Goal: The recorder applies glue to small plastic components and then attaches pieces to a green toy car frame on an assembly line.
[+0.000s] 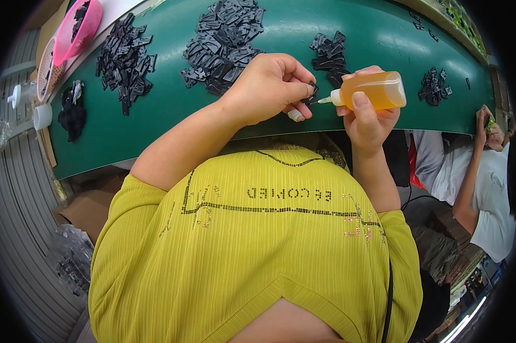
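My left hand [272, 86] pinches a small black plastic part [312, 94] between thumb and fingers, just above the near edge of the green table [166, 114]. My right hand [365, 117] grips a small squeeze bottle of amber liquid [375, 90], held sideways. Its white nozzle [326, 99] points left and touches the black part. Both hands sit close together over the table's front edge, above my yellow-green shirt.
Several heaps of black plastic parts lie on the green table: a left pile [124, 60], a middle pile [224, 43], a small pile [328, 54] behind my hands, another pile [434, 86] at right. A pink basket [75, 28] stands far left. Another person in white [486, 188] works at right.
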Demonstrator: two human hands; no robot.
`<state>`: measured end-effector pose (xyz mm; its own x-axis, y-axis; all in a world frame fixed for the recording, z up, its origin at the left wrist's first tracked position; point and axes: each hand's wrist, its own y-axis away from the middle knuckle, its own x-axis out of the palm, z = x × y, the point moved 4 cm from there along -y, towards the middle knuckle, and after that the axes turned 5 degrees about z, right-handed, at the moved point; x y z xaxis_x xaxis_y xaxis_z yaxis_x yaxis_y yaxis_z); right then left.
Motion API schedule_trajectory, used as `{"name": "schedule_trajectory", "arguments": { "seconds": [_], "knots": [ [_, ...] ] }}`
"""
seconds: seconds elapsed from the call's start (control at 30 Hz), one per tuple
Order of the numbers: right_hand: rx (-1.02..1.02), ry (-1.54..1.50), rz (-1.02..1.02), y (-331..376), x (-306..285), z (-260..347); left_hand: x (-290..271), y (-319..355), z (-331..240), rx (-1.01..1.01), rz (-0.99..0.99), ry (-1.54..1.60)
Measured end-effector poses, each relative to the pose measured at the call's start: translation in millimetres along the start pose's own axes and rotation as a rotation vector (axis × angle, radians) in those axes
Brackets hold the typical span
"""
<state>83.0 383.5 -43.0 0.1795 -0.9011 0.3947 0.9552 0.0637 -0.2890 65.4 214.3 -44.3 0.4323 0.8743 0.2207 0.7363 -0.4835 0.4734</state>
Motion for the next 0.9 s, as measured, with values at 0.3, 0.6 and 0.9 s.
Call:
{"name": "schedule_trajectory", "arguments": {
  "seconds": [0.3,0.6,0.9],
  "knots": [
    [0.030,0.088,-0.004,2,1,-1,1,0,1,-0.005,-0.005,-0.007],
    [0.125,-0.337,-0.228,-14,-26,-14,-5,-3,-2,0.033,-0.054,-0.009],
    [0.119,-0.425,-0.169,-10,-30,-9,-5,-19,-41,0.726,-0.385,-0.737]
  ]
}}
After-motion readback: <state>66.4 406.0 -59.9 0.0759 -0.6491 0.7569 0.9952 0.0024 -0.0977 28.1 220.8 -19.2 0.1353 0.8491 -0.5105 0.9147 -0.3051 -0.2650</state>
